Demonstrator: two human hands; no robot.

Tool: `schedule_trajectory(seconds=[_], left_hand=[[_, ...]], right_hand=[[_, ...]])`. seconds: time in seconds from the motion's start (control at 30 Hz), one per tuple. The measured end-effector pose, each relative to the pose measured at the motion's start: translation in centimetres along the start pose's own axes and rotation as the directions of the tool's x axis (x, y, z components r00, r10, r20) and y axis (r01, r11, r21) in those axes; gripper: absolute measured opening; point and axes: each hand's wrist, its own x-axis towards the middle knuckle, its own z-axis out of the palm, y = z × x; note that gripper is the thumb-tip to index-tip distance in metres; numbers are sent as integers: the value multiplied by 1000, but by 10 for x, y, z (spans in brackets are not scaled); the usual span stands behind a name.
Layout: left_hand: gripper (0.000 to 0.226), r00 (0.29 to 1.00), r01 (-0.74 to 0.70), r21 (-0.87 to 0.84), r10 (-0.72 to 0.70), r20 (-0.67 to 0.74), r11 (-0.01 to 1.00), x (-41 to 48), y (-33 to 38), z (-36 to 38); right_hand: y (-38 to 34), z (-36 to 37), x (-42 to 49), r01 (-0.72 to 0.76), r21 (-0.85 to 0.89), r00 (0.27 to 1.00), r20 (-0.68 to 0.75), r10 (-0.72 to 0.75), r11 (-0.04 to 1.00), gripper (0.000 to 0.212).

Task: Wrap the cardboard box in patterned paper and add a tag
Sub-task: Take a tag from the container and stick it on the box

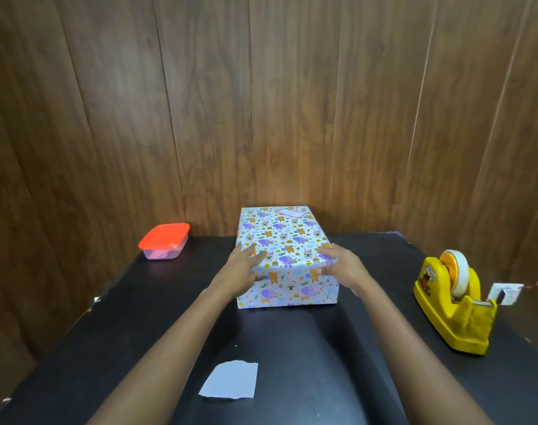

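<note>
- The cardboard box (287, 237), fully covered in pale patterned paper printed with small cartoon animals, lies flat on the black tabletop (295, 335), its far end close to the wood-panelled wall (261, 102).
- A small pink-edged tag (290, 212) sits on top of the box, near its far right corner.
- The left hand (241, 265) rests on the box's near left corner: its fingers lie spread and fairly straight on the top face, and the thumb touches the near face just under the edge.
- The right hand (343, 265) rests on the box's near right corner in a mirrored way, with fingers laid out along the top near the edge and the thumb against the near face.
- Neither hand curls round the box; both lie flat against the paper, and the box sits between them, with both bare forearms reaching to it from the near side.
- A clear plastic container with a red lid (164, 241) stands well to the left of the box, near the wall.
- A yellow tape dispenser (455, 305) holding a roll of tape stands well to the right of the box, nearer the person than the box's far end.
- Just beyond the dispenser, further right of the box, a small white piece (504, 293) shows; what it is cannot be told.
- A pale scrap of paper (231, 380) with a torn top edge lies flat on the tabletop on the near side of the box, between the two forearms.
</note>
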Motion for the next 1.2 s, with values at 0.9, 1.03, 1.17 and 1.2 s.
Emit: schedule_trajectory(seconds=[0.9, 1.03, 1.17, 1.2], left_hand=[[41, 958, -273, -510, 279, -68, 816, -7, 166, 59], [42, 971, -148, -648, 234, 48, 747, 4, 197, 90], [45, 970, -52, -703, 203, 133, 709, 19, 218, 109], [45, 967, -31, -709, 200, 156, 704, 21, 221, 112]], right_hand=[[63, -88, -113, -370, -364, 611, -789, -71, 854, 67], [93, -95, -115, -463, -60, 604, -752, 265, 884, 101], [110, -103, -113, -401, 107, 620, -699, 355, 910, 69], [111, -104, -114, -408, 101, 613, -706, 354, 907, 59]])
